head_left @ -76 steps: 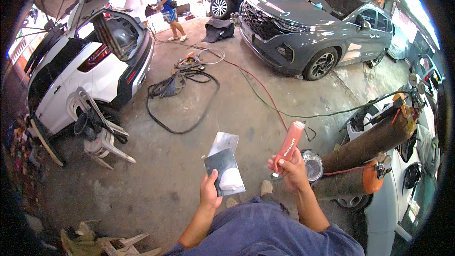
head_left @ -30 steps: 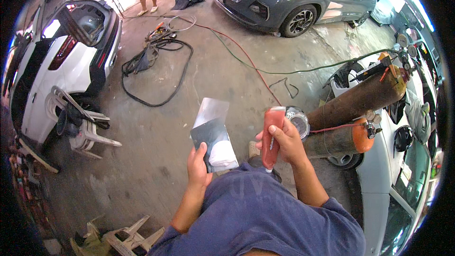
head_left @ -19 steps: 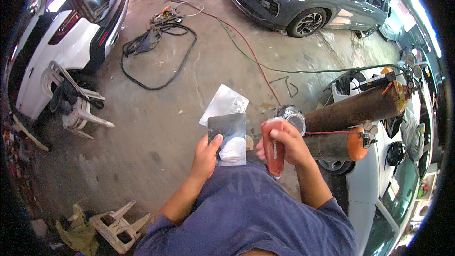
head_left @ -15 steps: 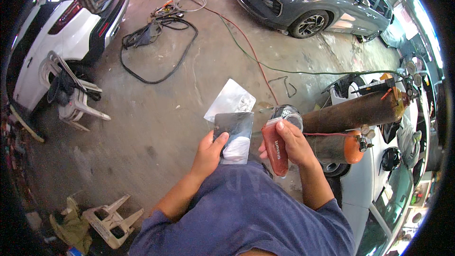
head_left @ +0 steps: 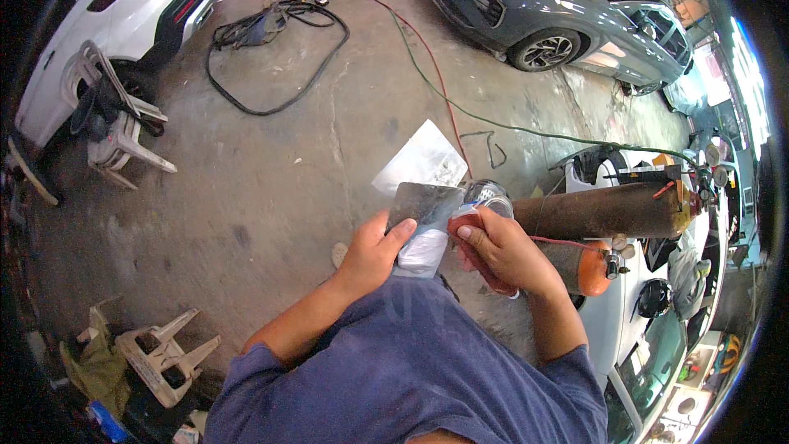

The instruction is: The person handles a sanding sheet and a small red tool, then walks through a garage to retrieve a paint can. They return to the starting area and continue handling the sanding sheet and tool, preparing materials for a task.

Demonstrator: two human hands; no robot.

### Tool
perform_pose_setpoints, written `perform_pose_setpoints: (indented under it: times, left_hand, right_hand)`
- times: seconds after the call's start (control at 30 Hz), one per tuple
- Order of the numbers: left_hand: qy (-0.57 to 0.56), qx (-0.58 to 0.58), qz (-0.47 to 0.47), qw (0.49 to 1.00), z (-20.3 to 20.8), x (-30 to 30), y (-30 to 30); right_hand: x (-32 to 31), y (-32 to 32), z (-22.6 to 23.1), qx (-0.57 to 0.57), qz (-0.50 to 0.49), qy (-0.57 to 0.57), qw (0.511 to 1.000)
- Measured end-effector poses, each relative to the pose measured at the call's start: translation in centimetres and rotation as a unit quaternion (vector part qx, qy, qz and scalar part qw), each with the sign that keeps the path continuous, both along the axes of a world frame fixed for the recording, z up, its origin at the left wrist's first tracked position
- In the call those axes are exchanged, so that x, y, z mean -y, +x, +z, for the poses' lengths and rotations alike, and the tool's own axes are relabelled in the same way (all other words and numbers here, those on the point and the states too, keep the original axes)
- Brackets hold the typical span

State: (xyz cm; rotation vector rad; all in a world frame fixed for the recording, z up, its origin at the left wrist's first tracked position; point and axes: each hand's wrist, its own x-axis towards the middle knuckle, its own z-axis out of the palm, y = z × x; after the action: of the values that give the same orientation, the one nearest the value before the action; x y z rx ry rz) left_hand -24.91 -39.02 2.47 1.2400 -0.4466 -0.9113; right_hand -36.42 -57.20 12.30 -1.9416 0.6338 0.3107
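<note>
Concrete workshop floor [head_left: 271, 197] lies below; left hand [head_left: 371, 253] pinches a grey metal plate [head_left: 423, 210] (white smear, possibly filler), right hand [head_left: 503, 251] wraps a red tube [head_left: 472, 248].

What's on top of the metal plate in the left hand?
A pale grey blob of putty sits on the metal plate, by the left hand thumb. The right hand brings a red tube to its edge. The plate's underside is hidden.
</note>
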Motion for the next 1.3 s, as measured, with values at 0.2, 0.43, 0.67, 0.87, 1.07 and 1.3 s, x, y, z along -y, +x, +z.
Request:
perform_pose_setpoints:
  times: [0.2,0.43,0.67,0.87,1.07,1.3]
  left_hand:
    - [0.011,0.045,0.007,0.999,-0.5,-0.4,0.2]
    - [0.005,0.021,0.017,1.0,-1.0,-0.6,0.3]
    - [0.017,0.051,0.002,0.999,-0.9,-1.0,0.6]
    - [0.017,0.075,-0.004,0.997,0.1,-1.2,0.9]
    - [0.004,0.065,0.003,0.998,-0.3,-1.0,0.6]
    - [-0.003,0.069,0.009,0.998,-0.9,-0.8,0.3]
  right_hand:
    - [0.1,0.8,0.5,-0.036,0.048,-0.057,0.997]
    - [0.0,0.6,0.0,-0.003,0.105,-0.121,0.987]
    - [-0.1,1.3,-0.1,-0.013,0.098,-0.115,0.988]
    - [-0.4,1.8,-0.1,-0.026,0.097,-0.111,0.989]
    - [-0.2,1.8,0.0,-0.023,0.104,-0.134,0.985]
    - [0.0,1.6,-0.2,-0.014,0.103,-0.18,0.978]
